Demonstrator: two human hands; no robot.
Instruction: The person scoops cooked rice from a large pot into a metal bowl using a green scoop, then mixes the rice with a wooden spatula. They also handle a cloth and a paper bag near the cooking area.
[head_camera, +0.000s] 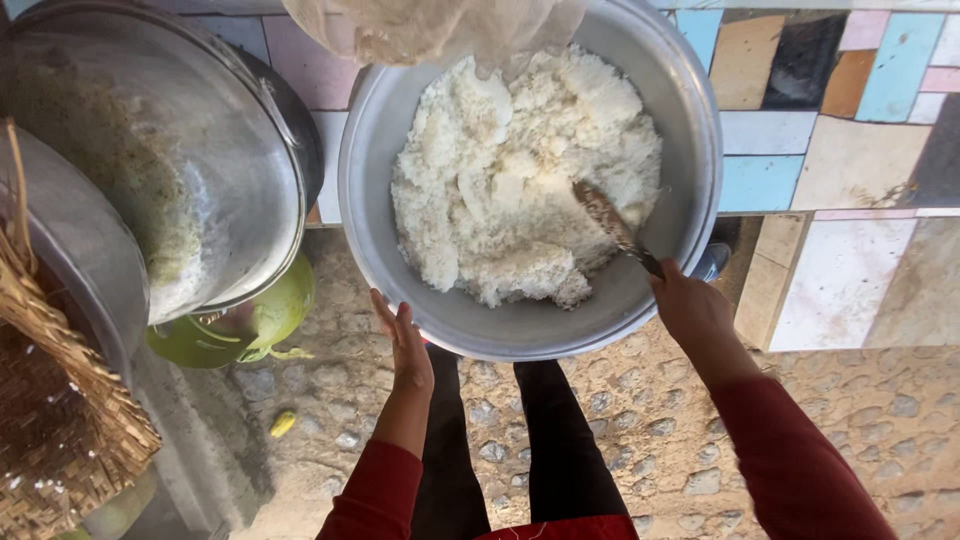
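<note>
A large grey metal pot (690, 150) holds a mound of white cooked rice (520, 170). My right hand (688, 305) grips the dark handle of a flat metal spoon (610, 220), whose blade is dug into the rice at the right side. My left hand (402, 335) rests with flat fingers against the pot's near rim on the left. A pale translucent cloth or bag (430, 28) hangs over the far side of the rice. Both sleeves are red.
An empty metal pot (180, 140) with residue lies tilted at the left, above a green plastic vessel (265, 320). A woven basket (50, 400) sits at the lower left. Coloured tiled ledge (830, 110) behind; pebbled floor (880, 420) below.
</note>
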